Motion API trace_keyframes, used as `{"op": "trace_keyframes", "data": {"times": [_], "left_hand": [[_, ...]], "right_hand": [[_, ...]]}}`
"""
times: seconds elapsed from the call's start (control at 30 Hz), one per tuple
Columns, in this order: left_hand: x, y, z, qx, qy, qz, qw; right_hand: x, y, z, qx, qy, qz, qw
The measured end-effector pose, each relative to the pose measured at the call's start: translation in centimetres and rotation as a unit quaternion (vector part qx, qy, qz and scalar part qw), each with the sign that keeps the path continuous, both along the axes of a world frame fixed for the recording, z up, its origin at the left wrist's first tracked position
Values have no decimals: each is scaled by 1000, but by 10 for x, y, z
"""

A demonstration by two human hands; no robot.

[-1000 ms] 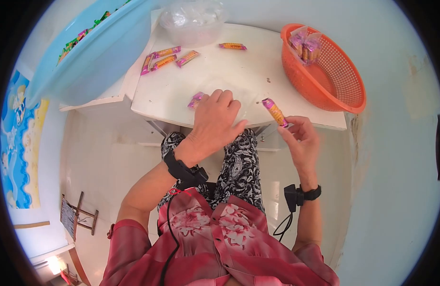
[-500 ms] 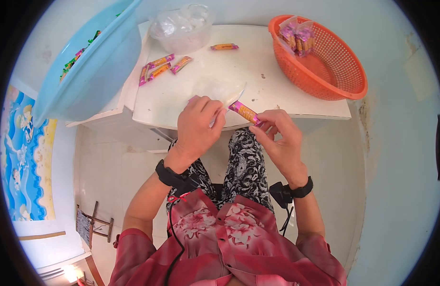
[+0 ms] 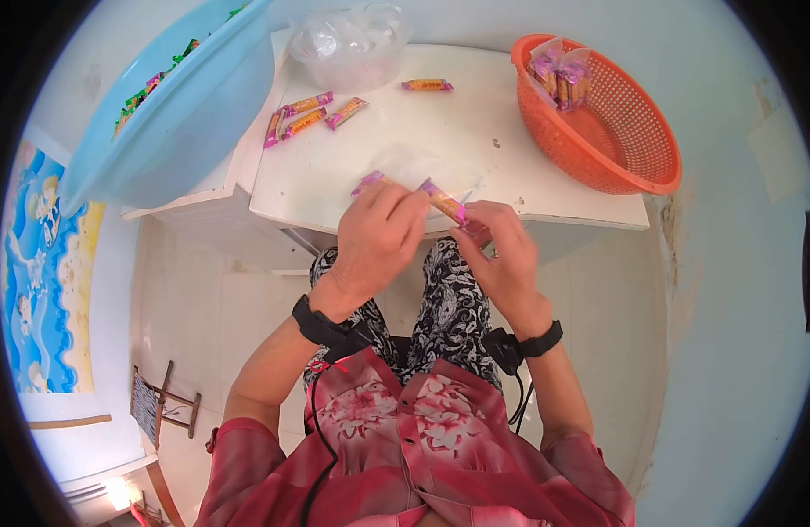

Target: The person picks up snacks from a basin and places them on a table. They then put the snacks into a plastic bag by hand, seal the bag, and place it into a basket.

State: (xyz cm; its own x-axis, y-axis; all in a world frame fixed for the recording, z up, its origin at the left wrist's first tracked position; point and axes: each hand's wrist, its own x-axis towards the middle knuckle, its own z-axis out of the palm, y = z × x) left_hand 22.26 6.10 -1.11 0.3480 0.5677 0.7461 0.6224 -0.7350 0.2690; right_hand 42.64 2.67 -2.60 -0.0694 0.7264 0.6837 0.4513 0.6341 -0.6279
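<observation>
Near the front edge of the white table, my left hand (image 3: 380, 230) is closed, pinching a clear plastic bag (image 3: 422, 165). A purple-and-orange wrapped candy (image 3: 370, 182) shows just past its fingers, partly hidden by them. My right hand (image 3: 501, 250) grips the near end of another wrapped candy (image 3: 444, 203) between thumb and fingers. That candy slants up to the left, its far end at the bag's edge by my left fingertips. Several more wrapped candies (image 3: 305, 122) lie in a loose group on the table, and a single candy (image 3: 427, 85) lies farther right.
On the left a large blue basin (image 3: 190, 110) holds many wrapped candies. A clear plastic tub (image 3: 352, 70) with plastic bags stands at the back of the table (image 3: 440, 123). An orange basket (image 3: 633, 123) at the right contains filled bags of candy (image 3: 558, 75).
My right hand has moved slightly left with its candy, closer to my left hand and overlapping the bag more. A purple candy now shows more plainly beyond my left fingers. The view has shifted slightly.
</observation>
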Motion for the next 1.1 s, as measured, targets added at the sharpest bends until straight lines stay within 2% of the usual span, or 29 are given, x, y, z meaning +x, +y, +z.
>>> {"op": "trace_keyframes", "data": {"times": [0.17,0.27,0.43,0.53,0.63,0.73,0.9,1.1], "left_hand": [[8,-10,-4,-15,-13,-24,1000],[7,-11,-14,-16,-25,-31,999],[-1,-5,-19,-13,-24,-56,998],[-11,-11,-8,-7,-39,-40,998],[-37,-3,-15,-21,-31,2,999],[-56,5,-24,-97,-15,84,992],[-56,18,-24,-176,-33,61,982],[-52,36,-24,-248,-82,10,965]], "right_hand": [[-13,20,-16,-29,-34,-66,997],[-21,21,-15,-55,-27,-68,996],[-17,24,-21,-180,37,-38,982],[-9,23,-9,-258,75,-23,963],[1,20,-3,-350,139,25,926],[8,19,6,-397,201,98,890],[17,29,9,-453,218,205,840],[14,38,26,-482,171,258,820]]}}
